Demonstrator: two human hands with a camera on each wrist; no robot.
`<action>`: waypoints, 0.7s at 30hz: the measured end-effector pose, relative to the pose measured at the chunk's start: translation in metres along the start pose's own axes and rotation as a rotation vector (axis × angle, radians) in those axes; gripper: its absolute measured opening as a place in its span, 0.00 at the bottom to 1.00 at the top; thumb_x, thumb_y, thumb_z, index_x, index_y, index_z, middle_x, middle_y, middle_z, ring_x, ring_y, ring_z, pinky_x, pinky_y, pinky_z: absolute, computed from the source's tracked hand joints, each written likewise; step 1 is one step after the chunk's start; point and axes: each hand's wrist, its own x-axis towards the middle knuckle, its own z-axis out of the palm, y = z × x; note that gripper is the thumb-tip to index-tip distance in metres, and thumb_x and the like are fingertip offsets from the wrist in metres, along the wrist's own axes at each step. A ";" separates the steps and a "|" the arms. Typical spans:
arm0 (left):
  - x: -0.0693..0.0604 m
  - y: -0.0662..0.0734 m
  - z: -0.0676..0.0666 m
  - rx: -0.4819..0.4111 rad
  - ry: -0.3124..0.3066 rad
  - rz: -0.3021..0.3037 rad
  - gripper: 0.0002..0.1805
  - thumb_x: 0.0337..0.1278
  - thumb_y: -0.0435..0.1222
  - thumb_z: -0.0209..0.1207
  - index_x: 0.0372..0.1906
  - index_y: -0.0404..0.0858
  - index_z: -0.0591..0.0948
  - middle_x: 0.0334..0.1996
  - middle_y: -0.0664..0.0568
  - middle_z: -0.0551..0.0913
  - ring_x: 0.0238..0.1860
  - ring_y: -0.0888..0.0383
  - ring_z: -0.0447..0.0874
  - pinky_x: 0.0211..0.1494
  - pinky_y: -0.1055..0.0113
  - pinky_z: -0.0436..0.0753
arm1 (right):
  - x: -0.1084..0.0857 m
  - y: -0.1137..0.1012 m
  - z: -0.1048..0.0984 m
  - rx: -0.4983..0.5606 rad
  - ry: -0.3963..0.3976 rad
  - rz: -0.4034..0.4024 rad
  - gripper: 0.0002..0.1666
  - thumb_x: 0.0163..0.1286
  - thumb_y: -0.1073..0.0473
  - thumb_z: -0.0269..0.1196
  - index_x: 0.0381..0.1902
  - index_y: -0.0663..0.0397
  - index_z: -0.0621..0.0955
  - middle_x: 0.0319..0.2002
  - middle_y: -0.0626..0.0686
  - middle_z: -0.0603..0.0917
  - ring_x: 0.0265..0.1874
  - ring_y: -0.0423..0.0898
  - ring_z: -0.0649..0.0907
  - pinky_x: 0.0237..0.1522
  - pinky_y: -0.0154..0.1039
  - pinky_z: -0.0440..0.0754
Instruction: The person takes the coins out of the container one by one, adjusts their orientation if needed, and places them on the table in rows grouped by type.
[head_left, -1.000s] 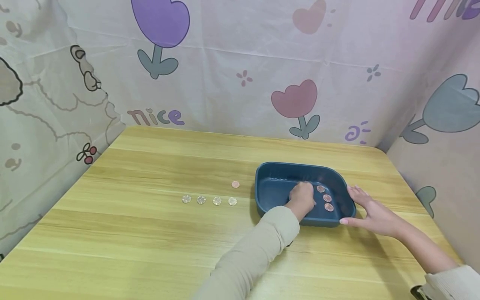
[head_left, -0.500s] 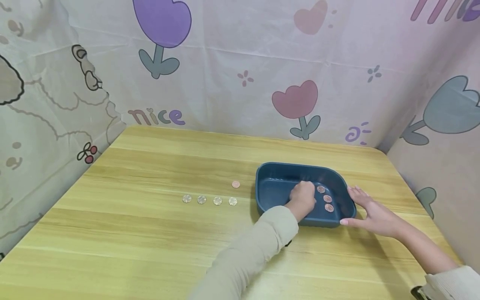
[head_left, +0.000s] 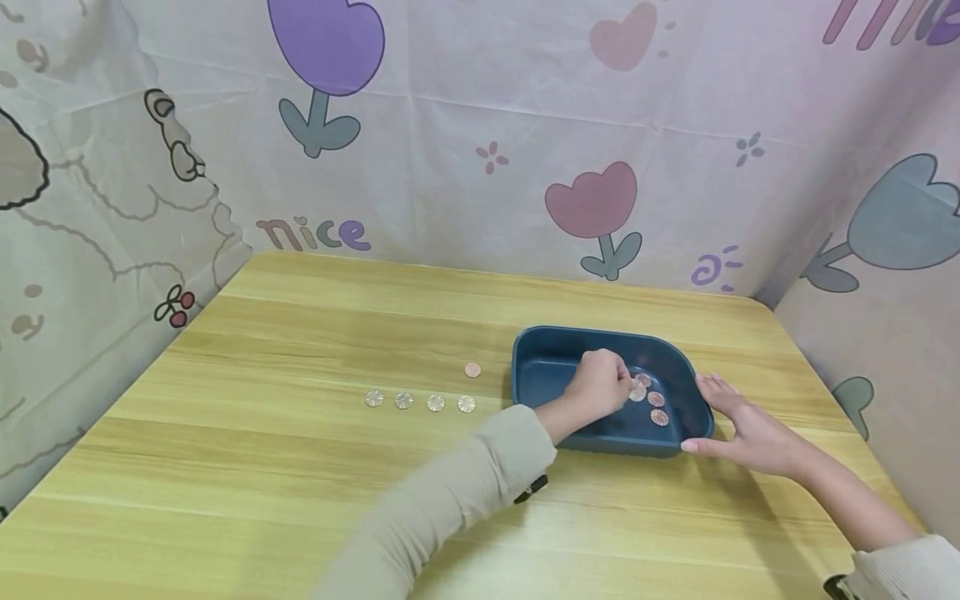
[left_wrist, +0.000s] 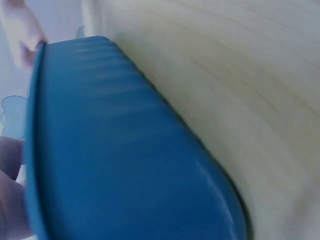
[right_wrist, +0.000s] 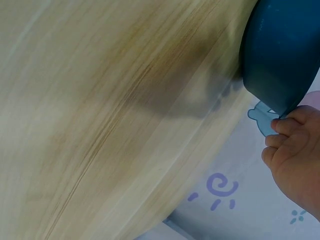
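A dark blue tray (head_left: pixel 540 385) stands on the table's right half, with copper coins (head_left: pixel 659 417) lying inside. Over its middle, my left hand (head_left: pixel 597 387) pinches a silver coin (head_left: pixel 637 391) at its fingertips, close to the copper ones and partly overlapping one in view. Outside the tray's right end is my right hand (head_left: pixel 750 429), its long fingers and thumb spread straight against the rim. The right wrist view has this hand (right_wrist: pixel 297 155) at the tray's edge (right_wrist: pixel 280 60). In the left wrist view the tray's wall (left_wrist: pixel 120 150) hides the coins.
Left of the tray, several silver coins (head_left: pixel 435 403) lie in a row on the wooden table (head_left: pixel 300 333), and one copper coin (head_left: pixel 472 370) lies behind the row's right end. A printed cloth (head_left: pixel 465 100) hangs behind the table.
My left hand has risen from the tray's floor and turned, and a silver coin now shows at its fingertips. Its forearm has shifted left. The right hand and tray keep their places.
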 end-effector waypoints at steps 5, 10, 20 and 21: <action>-0.010 -0.013 -0.021 -0.161 -0.004 0.066 0.12 0.60 0.33 0.56 0.23 0.34 0.82 0.15 0.51 0.81 0.16 0.63 0.77 0.18 0.78 0.70 | 0.000 0.000 0.000 0.003 0.002 -0.006 0.59 0.55 0.46 0.68 0.68 0.74 0.50 0.68 0.76 0.48 0.69 0.71 0.44 0.59 0.72 0.48; -0.022 -0.027 -0.041 -0.234 0.033 0.119 0.08 0.60 0.32 0.56 0.27 0.34 0.81 0.22 0.45 0.85 0.20 0.60 0.82 0.18 0.77 0.72 | 0.000 0.001 0.000 0.007 0.004 -0.009 0.59 0.55 0.46 0.68 0.69 0.73 0.49 0.68 0.75 0.47 0.69 0.71 0.44 0.59 0.73 0.48; -0.041 -0.064 -0.076 -0.332 0.146 0.079 0.06 0.56 0.30 0.57 0.28 0.30 0.80 0.23 0.40 0.83 0.16 0.64 0.76 0.19 0.77 0.72 | 0.000 0.002 0.000 0.013 -0.002 -0.003 0.59 0.55 0.46 0.67 0.70 0.70 0.48 0.69 0.75 0.46 0.69 0.71 0.43 0.58 0.73 0.48; -0.042 -0.068 -0.080 -0.332 0.152 0.065 0.06 0.57 0.30 0.57 0.28 0.30 0.79 0.23 0.40 0.82 0.16 0.64 0.75 0.19 0.77 0.72 | 0.000 0.002 0.000 0.013 -0.001 -0.003 0.59 0.55 0.46 0.67 0.70 0.70 0.47 0.69 0.75 0.46 0.69 0.71 0.43 0.58 0.73 0.48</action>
